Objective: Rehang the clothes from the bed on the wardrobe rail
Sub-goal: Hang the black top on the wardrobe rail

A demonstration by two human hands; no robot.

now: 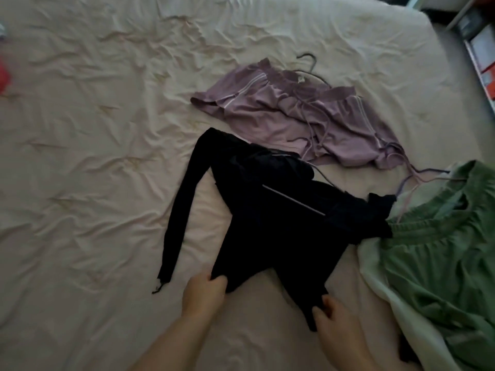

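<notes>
A red object [4,76] is cut off by the left edge, lying on the wrinkled sheet; what it is cannot be told. Just above it, at the same edge, a small pale grey-blue scrap [1,29] is seen, also too cropped to identify. Beyond the upper right corner of the mattress, a strip of floor [442,33] is visible. There a white frame [466,8] runs at a slant, and beside it a box [482,57] with white and orange faces is stood along the right edge. Dark items behind the frame are blurred.
</notes>
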